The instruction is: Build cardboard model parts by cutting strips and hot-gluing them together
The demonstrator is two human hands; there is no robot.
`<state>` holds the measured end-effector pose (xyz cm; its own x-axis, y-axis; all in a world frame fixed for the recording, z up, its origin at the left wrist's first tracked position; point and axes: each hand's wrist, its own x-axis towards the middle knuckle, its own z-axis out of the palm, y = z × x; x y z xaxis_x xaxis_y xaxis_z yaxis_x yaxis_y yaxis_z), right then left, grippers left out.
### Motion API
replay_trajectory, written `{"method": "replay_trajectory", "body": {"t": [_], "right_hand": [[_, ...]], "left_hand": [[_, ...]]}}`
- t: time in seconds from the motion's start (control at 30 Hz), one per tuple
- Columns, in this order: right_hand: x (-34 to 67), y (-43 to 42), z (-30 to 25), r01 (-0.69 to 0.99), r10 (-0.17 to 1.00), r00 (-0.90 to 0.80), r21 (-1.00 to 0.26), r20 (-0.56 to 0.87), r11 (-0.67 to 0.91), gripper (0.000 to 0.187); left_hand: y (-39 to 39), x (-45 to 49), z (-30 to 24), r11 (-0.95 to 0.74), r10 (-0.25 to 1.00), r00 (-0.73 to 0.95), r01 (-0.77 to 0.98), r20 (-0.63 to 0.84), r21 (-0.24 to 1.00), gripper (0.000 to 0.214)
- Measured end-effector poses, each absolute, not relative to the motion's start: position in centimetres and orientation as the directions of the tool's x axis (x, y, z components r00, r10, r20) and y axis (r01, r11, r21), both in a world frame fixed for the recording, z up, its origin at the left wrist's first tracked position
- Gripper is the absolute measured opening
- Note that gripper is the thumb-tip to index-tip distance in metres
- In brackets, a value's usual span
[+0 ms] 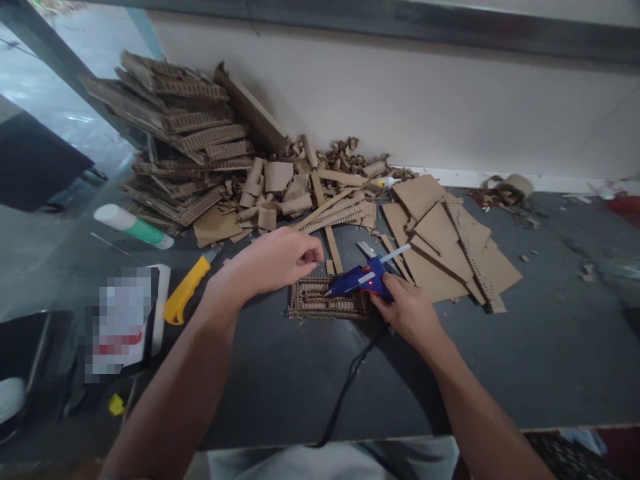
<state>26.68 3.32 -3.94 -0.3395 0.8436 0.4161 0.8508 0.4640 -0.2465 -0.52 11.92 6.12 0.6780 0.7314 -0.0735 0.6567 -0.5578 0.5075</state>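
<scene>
My right hand (407, 310) grips a blue hot glue gun (357, 280) with a small red light showing and a pale glue stick out of its back end. The gun's nozzle points left and down at a rectangular corrugated cardboard piece (327, 311) built from nested strips on the dark table. Whether the tip touches it I cannot tell. My left hand (280, 260) is held above and left of this piece, its fingers curled together; anything in them is too small or hidden to make out. A black cord (345, 387) trails toward the table's front edge.
Tall stacked corrugated cardboard (185, 133) stands back left, beside torn cardboard scraps (280, 180). Flat cardboard sheets (450, 240) lie right. A yellow utility knife (187, 290), a white-green glue tube (134, 227) and a partly blurred device (125, 320) are at left. A metal blade (367, 251) lies behind the gun.
</scene>
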Motion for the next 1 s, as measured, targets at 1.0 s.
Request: {"method": "replay_trajectory", "body": {"t": [1.0], "right_hand": [[27.2,2.9,-3.0,0.849,0.745,-0.449,-0.025,0.494,0.528,0.022]], "left_hand": [[10.8,1.0,5.9,-0.572,0.655,0.718,0.674,-0.234,0.468,0.014]]}}
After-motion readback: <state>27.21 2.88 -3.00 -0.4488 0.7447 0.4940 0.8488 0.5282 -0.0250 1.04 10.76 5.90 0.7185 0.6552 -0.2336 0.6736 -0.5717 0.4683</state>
